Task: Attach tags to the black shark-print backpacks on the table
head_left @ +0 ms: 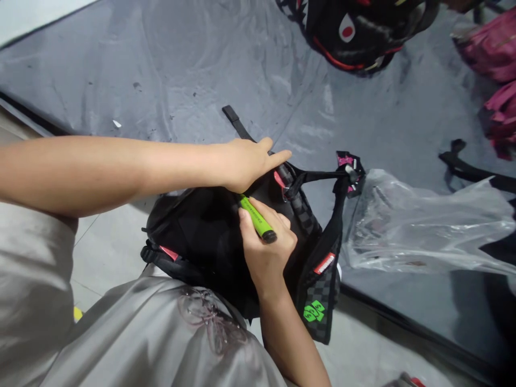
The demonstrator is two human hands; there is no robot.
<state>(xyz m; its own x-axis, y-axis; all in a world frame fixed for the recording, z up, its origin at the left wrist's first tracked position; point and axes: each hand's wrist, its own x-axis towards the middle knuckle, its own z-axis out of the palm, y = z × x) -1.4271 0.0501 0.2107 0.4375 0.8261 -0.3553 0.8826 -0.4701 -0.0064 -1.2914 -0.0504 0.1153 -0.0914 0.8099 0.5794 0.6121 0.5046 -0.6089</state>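
Observation:
My right hand (272, 250) holds a bright green marker (258, 219) with dark lettering and a black end. Its front end points at a black backpack (209, 226) and is hidden near my left hand. Across the backpack's upper edge lies my left hand (248, 164), fingers stretched out and pressing on the fabric. The backpack rests partly on my lap and partly on the table edge. A checkered shoulder strap (322, 290) with a red label and green print hangs at its right. At the strap's top is a black and pink tag (350, 173).
Grey sheeting covers the table (193, 70). A clear plastic bag (423, 226) lies to the right. Another black backpack (355, 37) with red trim sits at the back, and pink bags (492, 48) lie at the far right. Pale floor tiles show below.

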